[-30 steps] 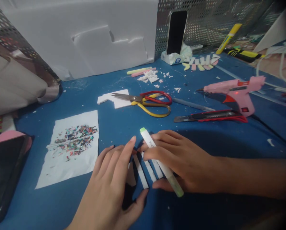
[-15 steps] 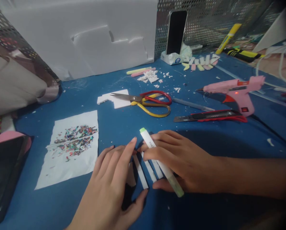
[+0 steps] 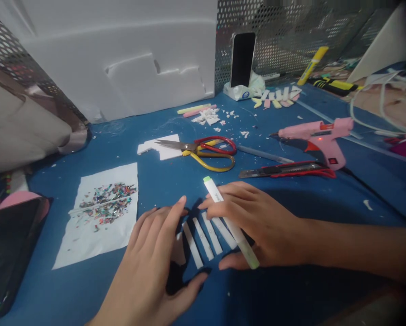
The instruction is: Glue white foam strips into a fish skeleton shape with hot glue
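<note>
My left hand rests on the blue table with fingers stretched out, its fingertips touching the left end of a row of several thin white strips. My right hand lies over the strips' right side and holds a white marker with green ends between its fingers, slanting from upper left to lower right. The index finger of that hand presses on the top of the strips.
A white paper with glitter bits lies to the left. Behind the hands lie scissors, a box cutter, a pink glue gun and foam scraps. A phone on a stand and white foam board stand at the back.
The camera tilted slightly, shifting the scene down and left. My hands spread a little apart, so the white strips between them show more fully.
</note>
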A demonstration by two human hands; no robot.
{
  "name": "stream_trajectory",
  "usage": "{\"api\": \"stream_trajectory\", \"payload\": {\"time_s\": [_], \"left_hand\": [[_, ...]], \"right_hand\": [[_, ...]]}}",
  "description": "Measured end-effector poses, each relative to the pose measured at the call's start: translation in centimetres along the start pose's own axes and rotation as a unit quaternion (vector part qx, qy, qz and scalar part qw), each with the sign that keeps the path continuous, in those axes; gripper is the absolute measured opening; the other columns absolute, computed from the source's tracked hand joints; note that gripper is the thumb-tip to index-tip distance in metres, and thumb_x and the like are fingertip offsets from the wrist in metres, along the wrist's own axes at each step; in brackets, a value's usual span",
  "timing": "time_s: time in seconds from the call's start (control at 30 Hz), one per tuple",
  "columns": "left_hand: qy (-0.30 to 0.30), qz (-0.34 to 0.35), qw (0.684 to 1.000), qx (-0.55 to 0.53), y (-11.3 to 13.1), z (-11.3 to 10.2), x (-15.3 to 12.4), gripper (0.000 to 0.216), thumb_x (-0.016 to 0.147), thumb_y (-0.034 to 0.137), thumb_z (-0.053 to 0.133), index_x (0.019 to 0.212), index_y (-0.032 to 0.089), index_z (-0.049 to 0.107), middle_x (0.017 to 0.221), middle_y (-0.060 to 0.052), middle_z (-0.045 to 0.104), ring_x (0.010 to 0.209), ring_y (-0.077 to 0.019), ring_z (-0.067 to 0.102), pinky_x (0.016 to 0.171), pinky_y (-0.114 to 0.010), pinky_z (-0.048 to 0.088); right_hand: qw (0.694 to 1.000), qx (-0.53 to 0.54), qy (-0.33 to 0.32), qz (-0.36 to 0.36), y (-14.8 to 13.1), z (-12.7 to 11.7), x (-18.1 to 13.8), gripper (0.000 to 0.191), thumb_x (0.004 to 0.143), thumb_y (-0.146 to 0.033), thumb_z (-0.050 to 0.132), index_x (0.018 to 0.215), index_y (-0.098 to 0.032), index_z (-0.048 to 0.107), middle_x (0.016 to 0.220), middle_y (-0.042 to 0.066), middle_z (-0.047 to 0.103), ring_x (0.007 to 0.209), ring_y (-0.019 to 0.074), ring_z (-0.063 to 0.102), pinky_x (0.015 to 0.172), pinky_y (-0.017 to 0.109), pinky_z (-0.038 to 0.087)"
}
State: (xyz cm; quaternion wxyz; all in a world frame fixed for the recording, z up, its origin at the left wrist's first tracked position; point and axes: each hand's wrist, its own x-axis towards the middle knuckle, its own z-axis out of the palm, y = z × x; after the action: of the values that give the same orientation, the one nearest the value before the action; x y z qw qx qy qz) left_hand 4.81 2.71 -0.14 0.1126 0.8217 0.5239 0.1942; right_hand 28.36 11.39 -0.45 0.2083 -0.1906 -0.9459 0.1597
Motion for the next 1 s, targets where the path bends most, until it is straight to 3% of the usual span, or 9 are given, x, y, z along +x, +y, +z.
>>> {"api": "stream_trajectory", "payload": {"time_s": [0.3, 1.0], "left_hand": [[-0.013, 0.0, 1.0, 0.001, 0.7, 0.5, 1.1, 0.095, 0.079, 0.036, 0.069, 0.152, 0.018, 0.011, 0.129, -0.012, 0.051, 0.116, -0.03, 0.045, 0.106, -0.053, 0.033], [0.015, 0.027, 0.999, 0.016, 0.7, 0.9, 1.1, 0.08, 0.085, 0.022, 0.059, 0.151, 0.009, 0.016, 0.127, -0.012, 0.053, 0.121, -0.0235, 0.047, 0.113, -0.042, 0.024]], "right_hand": [[1.0, 0.002, -0.006, 0.002, -0.2, 0.3, 0.0, 0.057, 0.087, -0.061, 0.055, 0.121, -0.015, 0.047, 0.116, 0.01, 0.059, 0.112, 0.0233, 0.049, 0.101, 0.038, 0.034], [1.0, 0.01, -0.014, 0.004, -0.1, 0.1, 0.2, 0.051, 0.088, -0.056, 0.056, 0.118, -0.015, 0.049, 0.113, 0.009, 0.061, 0.109, 0.0218, 0.05, 0.097, 0.035, 0.037]]}}
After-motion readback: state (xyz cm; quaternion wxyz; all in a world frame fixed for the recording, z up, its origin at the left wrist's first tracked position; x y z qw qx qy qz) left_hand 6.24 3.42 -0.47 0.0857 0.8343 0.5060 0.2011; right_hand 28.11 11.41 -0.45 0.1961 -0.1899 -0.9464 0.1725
